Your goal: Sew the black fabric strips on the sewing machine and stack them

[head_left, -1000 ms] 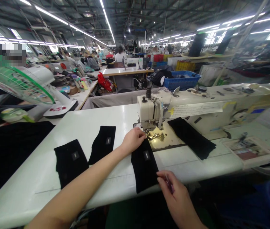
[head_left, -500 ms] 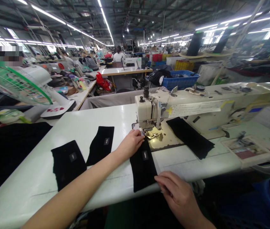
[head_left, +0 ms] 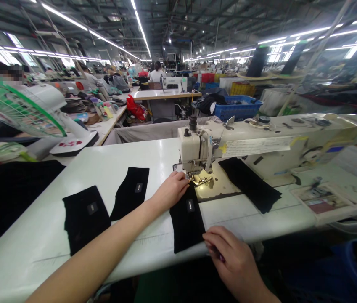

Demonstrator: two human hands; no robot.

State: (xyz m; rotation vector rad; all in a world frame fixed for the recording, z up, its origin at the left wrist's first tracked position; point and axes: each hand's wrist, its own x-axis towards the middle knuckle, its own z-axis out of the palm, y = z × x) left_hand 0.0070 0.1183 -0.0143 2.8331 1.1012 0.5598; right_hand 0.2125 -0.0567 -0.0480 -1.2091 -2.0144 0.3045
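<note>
A black fabric piece (head_left: 187,227) with a small label lies below the needle area of the sewing machine (head_left: 195,147). At its top end, close to the presser foot, my left hand (head_left: 173,189) pinches the fabric edge with closed fingers. My right hand (head_left: 230,254) is at the lower right edge of the same piece, fingers curled together; a small dark purple thing shows between them, too small to name. Left of my left hand lie two more labelled black pieces (head_left: 130,189) (head_left: 85,227). Another black piece (head_left: 249,183) rests right of the needle.
The pale table (head_left: 153,151) carries the machine, with a parts tray (head_left: 321,200) at its right. A green fan (head_left: 20,105) stands at the left. Beyond are a blue basket (head_left: 238,107), a red bag (head_left: 136,110) and a person (head_left: 157,73) in white.
The view has shifted slightly. Both hands stay at nearly the same places on the fabric, and a small purple thing now shows in my right hand.
</note>
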